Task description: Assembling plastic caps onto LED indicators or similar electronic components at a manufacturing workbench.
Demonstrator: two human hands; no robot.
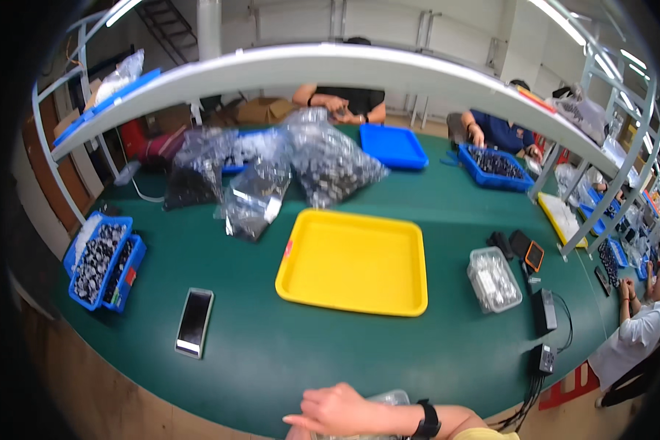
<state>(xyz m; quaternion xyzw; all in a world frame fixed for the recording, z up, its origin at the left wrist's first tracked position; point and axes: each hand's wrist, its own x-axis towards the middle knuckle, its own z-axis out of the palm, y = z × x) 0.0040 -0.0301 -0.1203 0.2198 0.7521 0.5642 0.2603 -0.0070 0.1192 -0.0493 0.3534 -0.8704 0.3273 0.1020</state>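
Note:
My right hand (337, 411) comes in at the bottom edge, with a black watch (427, 422) on its wrist and a yellow sleeve behind it. Its fingers point left and curl over a clear plastic bag (390, 398), which is mostly hidden under the hand at the table's near edge. My left hand is not visible. An empty yellow tray (352, 260) lies on the green table (271, 352) beyond the hand, well apart from it.
A phone (194, 321) lies front left, next to blue bins of small dark parts (101, 260). Bags of parts (323, 158) are piled at the back. A clear box (493, 279) and black adapters (544, 312) sit right. Other people work across the table and at far right.

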